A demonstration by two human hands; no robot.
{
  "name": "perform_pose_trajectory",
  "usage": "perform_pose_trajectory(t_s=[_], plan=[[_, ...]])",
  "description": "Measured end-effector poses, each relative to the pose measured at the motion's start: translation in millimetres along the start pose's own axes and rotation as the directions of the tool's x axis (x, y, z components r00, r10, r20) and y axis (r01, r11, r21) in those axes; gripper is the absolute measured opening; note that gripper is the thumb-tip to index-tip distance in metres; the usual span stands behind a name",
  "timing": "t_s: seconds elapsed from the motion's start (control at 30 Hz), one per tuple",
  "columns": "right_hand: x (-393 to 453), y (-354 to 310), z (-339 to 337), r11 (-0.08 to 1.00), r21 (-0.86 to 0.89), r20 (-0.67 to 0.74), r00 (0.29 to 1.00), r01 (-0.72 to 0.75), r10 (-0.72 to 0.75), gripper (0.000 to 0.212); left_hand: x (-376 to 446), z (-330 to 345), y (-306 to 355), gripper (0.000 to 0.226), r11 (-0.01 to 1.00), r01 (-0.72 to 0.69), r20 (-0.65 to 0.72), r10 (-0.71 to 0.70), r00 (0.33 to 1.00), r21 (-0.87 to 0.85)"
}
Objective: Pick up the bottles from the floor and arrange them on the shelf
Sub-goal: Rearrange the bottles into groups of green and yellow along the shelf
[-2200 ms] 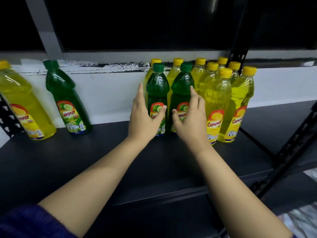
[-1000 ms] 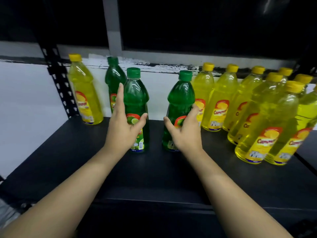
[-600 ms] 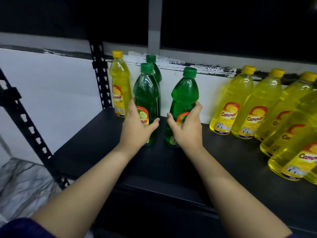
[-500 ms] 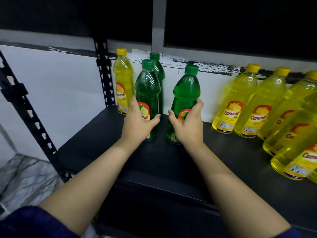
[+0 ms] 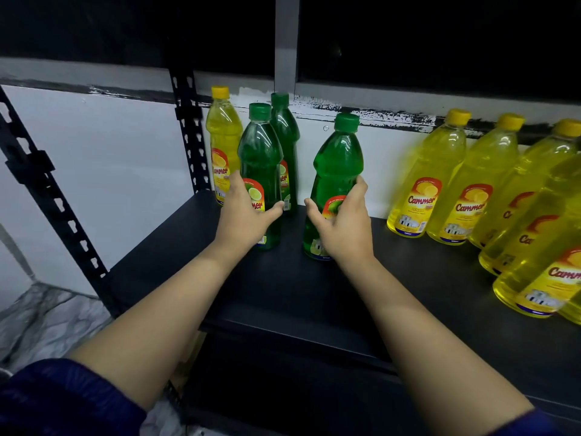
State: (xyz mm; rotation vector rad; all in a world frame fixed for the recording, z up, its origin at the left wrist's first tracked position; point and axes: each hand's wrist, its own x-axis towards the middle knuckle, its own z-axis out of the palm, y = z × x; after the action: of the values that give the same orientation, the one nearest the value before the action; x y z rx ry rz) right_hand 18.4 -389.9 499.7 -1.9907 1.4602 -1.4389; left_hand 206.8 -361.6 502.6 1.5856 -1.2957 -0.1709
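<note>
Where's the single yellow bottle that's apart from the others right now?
In the head view, the lone yellow bottle stands at the shelf's far left rear, beside the black upright post, just left of the green bottles.

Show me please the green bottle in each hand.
left-hand green bottle (image 5: 260, 152): head view, on its upper body.
right-hand green bottle (image 5: 338, 165): head view, on its upper body.

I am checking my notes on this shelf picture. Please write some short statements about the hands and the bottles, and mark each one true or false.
1. The left hand grips a dark green bottle. True.
2. The right hand holds a yellow bottle. False: it grips a brighter green bottle.
3. A third green bottle stands behind the left one. True.
4. The two held bottles lie on their sides. False: both stand on the black shelf.
5. A group of yellow bottles stands to the right. True.
</note>
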Motion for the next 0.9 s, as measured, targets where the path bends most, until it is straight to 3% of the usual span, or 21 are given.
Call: perform_pose_trajectory(t_s=[0.2,0.27,0.33,0.43,0.6,0.77,0.9], plan=[[-3,2,-3,1.000,0.011,0.056,0.998,0.017,-0.017,0.102,-7,-6,-5,0.082,0.996,0.043,0.073,-0.037,0.997,-0.077],[-6,2,-7,1.000,0.022,0.103,0.994,0.019,-0.021,0.104,-14,-12,-9,0.086,0.993,0.067,0.093,-0.057,0.994,-0.102],[-14,2,-12,0.999,0.042,0.141,0.989,0.032,-0.037,0.104,-26,-18,-13,0.088,0.990,0.080,0.047,-0.074,0.996,-0.120],[-30,-3,-19,0.994,0.095,0.199,0.978,0.049,-0.067,0.103,-51,-31,-15,0.070,0.987,0.094,-0.044,-0.100,0.994,-0.128],[-55,-21,-25,0.975,0.198,0.346,0.924,0.099,-0.164,0.094,-92,-54,-13,0.048,0.982,-0.021,-0.029,0.016,0.999,-0.188],[-76,-36,-26,0.958,0.244,0.467,0.847,0.153,-0.254,0.090,-117,-66,-4,0.063,0.960,-0.052,0.140,0.094,0.986,-0.274],[-78,-37,-20,0.930,0.347,0.536,0.789,0.119,-0.301,0.086,-125,-62,-4,0.077,0.968,-0.097,0.137,0.131,0.982,-0.232]])
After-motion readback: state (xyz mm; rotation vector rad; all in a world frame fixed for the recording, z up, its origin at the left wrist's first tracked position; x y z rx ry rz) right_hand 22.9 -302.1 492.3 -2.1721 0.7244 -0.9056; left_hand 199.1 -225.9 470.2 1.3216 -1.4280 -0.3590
